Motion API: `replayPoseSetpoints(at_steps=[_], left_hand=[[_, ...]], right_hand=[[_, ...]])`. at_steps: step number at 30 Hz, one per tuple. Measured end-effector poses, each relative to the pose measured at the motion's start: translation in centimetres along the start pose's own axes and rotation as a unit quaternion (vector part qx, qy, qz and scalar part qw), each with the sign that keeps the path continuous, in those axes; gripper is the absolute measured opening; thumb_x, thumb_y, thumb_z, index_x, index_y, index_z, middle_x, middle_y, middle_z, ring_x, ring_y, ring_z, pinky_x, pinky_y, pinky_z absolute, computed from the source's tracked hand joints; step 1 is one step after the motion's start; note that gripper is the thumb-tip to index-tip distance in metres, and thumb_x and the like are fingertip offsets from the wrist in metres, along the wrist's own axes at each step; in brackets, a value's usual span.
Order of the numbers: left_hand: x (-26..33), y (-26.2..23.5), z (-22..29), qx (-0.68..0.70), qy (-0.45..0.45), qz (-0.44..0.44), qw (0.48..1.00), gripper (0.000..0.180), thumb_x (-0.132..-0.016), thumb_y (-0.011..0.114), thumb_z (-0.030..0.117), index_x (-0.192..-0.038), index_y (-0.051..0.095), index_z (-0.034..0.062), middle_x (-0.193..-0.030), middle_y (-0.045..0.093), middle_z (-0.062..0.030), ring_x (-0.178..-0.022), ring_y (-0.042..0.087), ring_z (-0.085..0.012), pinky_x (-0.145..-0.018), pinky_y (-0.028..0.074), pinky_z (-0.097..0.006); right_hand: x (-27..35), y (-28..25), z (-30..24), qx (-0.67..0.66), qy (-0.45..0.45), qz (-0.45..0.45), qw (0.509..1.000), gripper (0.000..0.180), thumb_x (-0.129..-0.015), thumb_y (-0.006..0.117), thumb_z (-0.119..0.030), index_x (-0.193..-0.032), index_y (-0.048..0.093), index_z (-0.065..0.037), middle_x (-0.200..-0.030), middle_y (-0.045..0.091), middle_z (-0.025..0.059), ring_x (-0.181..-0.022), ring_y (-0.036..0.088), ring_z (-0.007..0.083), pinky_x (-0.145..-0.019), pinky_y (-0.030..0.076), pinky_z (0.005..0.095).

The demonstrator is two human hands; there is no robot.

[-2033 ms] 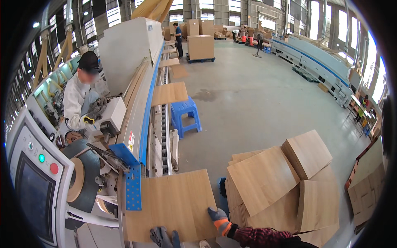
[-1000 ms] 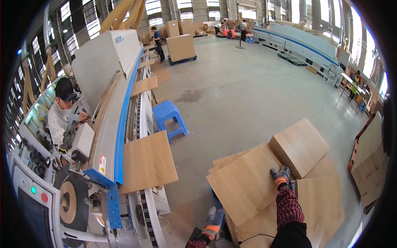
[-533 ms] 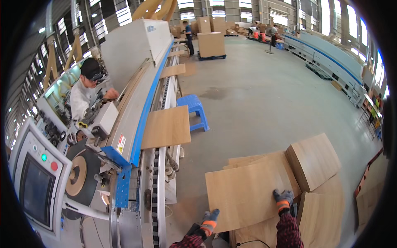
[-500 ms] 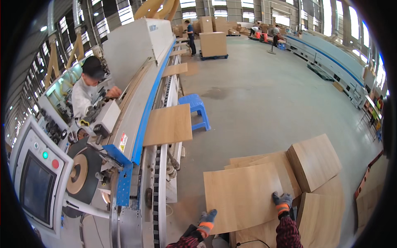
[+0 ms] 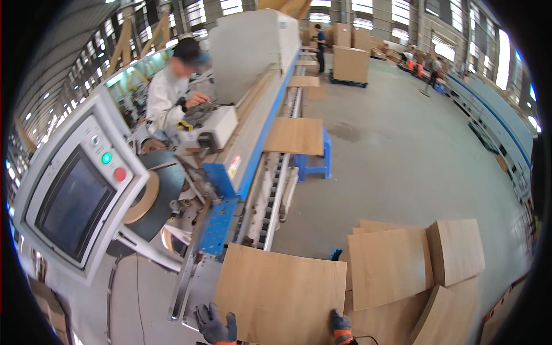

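A flat light-wood panel point(image 5: 282, 293) lies in front of me, its far left corner over the near end of the machine's track. My left hand point(image 5: 215, 323), in a grey glove with an orange cuff, is at the panel's left edge, fingers spread and thumb over the board. At the opposite edge my right hand point(image 5: 340, 323), gloved the same way, grips the panel near its lower right corner. Its fingers under the board are hidden. A stack of similar wood panels point(image 5: 391, 267) stands to the right. Another wood panel point(image 5: 294, 136) rests further along the track.
On the left are a control screen point(image 5: 75, 201) with buttons and a large tape reel point(image 5: 144, 198). The long machine's blue rail point(image 5: 259, 155) runs away from me. A co-worker point(image 5: 172, 92) bends over it. A blue stool point(image 5: 326, 158) stands beside the track.
Both hands have carried the panel leftward, from over the stack to the machine's near end. My view has turned left. The left hand's fingers are now spread at the edge.
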State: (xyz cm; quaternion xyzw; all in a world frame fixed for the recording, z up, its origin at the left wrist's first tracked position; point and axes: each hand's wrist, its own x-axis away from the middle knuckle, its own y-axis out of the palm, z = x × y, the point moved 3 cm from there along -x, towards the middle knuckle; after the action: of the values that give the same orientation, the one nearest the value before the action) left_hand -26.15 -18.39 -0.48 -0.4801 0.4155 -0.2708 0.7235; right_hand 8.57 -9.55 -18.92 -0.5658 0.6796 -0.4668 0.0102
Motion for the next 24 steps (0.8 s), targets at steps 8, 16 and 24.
replayPoseSetpoints(at_steps=[8,16,24], left_hand=[[1.9,0.9,0.3,0.076,0.088,0.019,0.993,0.047,-0.072,0.062,0.036,-0.105,0.053,0.0034,-0.110,0.050,-0.0233,-0.099,0.047,-0.0404,-0.085,0.037,-0.048],[-3.6,5.7,0.7,0.164,0.085,-0.003,0.983,0.041,-0.069,0.061,0.034,-0.094,0.051,0.0033,-0.102,0.045,-0.0184,-0.099,0.040,-0.0397,-0.082,0.030,-0.053],[-9.5,8.8,4.0,0.160,0.090,-0.013,0.983,0.038,-0.072,0.060,0.031,-0.096,0.051,0.0036,-0.103,0.045,-0.0179,-0.101,0.041,-0.0390,-0.084,0.031,-0.050]], right_hand=[[6.5,3.8,-10.9,-0.200,-0.148,-0.019,0.968,0.040,-0.079,0.060,-0.038,-0.090,0.063,0.001,-0.073,0.065,0.0113,-0.070,0.060,0.0183,-0.061,0.045,0.0318],[2.4,3.2,-17.4,-0.142,-0.079,-0.046,0.986,0.039,-0.083,0.055,-0.034,-0.090,0.062,0.003,-0.074,0.063,0.0080,-0.067,0.057,0.0142,-0.060,0.044,0.0306],[-5.8,5.7,-19.2,-0.321,-0.106,-0.095,0.936,0.041,-0.082,0.057,-0.036,-0.098,0.061,0.002,-0.085,0.064,0.0058,-0.075,0.058,0.0158,-0.066,0.045,0.0313]])
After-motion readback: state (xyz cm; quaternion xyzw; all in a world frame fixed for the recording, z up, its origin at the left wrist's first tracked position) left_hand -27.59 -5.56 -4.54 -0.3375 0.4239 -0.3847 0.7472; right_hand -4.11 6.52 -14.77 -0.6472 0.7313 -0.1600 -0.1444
